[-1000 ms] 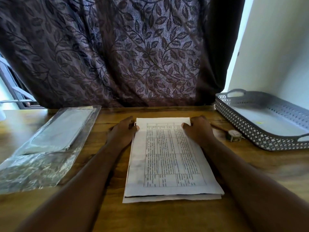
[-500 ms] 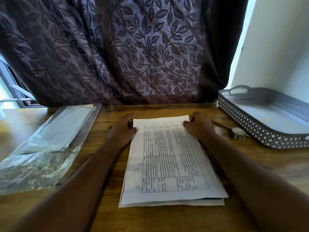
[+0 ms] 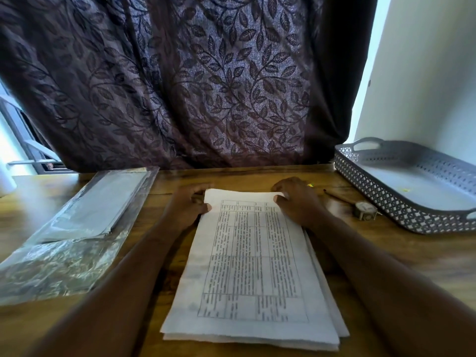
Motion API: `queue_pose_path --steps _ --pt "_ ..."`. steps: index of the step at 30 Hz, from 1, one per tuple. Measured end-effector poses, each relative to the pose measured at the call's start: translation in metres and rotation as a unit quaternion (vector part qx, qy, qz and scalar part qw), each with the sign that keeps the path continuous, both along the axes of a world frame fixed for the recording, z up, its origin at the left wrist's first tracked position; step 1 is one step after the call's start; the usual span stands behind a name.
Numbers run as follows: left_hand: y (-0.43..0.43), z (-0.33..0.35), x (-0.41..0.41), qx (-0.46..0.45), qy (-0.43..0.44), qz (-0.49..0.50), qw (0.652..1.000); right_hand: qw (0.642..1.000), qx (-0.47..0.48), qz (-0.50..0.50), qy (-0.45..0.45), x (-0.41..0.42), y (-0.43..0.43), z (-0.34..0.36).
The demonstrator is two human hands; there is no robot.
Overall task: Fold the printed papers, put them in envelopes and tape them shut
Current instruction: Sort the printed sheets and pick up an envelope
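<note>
White top sheet | left hand, right hand pinching 12 o'clock corners | advising: peeling one sheet, aligning edges before creasing

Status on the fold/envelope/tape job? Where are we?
Done: nothing visible. The grey tray holds no finished envelopes. In hand: the left hand and right hand grip the far corners of the top sheet of the printed paper stack, still flat and unfolded. Left: all folding, stuffing and taping; the envelopes still sit in their plastic bag.
</note>
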State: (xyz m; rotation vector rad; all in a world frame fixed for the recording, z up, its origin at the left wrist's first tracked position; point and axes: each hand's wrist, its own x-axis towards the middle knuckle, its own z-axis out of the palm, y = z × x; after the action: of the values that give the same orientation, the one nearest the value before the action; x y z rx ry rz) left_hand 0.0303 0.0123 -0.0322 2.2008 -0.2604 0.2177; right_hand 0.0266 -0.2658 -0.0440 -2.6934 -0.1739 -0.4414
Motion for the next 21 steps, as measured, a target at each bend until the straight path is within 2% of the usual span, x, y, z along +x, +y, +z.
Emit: queue_pose_path --steps 7,11,17,21 --pt "0.004 -0.001 -0.007 -0.032 0.01 0.006 0.999 0.999 0.038 0.033 0.009 -0.01 -0.002 0.005" --pt "0.004 -0.004 -0.016 -0.068 0.029 0.014 0.997 0.991 0.127 0.039 0.007 -0.017 -0.011 0.007" --pt "-0.002 -0.008 -0.025 -0.002 0.002 0.054 0.999 0.964 0.266 0.016 0.003 -0.028 -0.025 0.011" --pt "-0.008 -0.008 -0.023 0.044 -0.037 0.078 0.995 0.959 0.284 -0.001 -0.005 -0.026 -0.027 0.008"
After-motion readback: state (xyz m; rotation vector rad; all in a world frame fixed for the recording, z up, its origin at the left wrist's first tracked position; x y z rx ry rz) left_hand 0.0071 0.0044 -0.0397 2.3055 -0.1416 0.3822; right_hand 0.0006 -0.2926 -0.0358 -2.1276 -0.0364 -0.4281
